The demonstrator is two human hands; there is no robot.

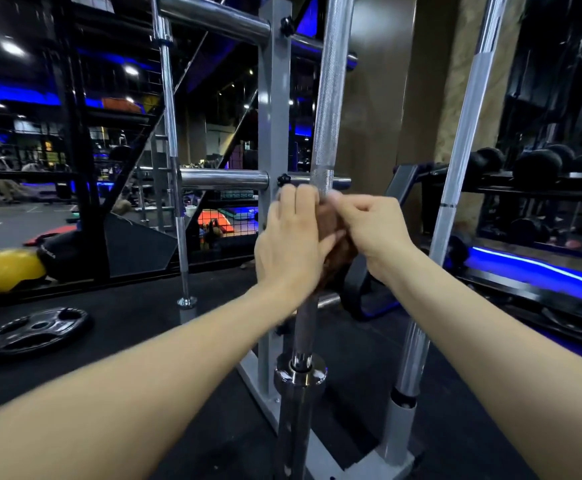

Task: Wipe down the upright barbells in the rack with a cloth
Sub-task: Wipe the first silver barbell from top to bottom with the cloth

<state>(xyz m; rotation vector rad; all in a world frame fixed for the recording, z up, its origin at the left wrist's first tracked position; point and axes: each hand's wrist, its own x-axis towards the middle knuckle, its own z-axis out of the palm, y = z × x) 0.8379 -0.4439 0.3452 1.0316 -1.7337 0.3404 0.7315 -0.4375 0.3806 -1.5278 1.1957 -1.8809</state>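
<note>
Two bare hands meet at the middle shiny steel barbell, which stands upright in the grey metal rack. Between the hands is a brown cloth, bunched around the bar just below its rough, bumpy part. The left hand presses against the cloth from one side, with its fingers straight and close together. The right hand has its fingers curled and seems to pinch the top of the cloth, though that part is blurry, so I cannot tell just how.

I think the step right now is getting the cloth wrapped snugly on this bar, or rubbing it there. The next move probably calls for squeezing the cloth all the way round the bar and sliding it up over the rough part and down toward the shiny collar near the rack's base.

Another long silver barbell leans at the right end of the rack, and a thinner chrome bar stands off the rack's left side. They look like they are waiting for their turn. A black round weight plate lies on the dark floor, well apart from the rack.
</note>
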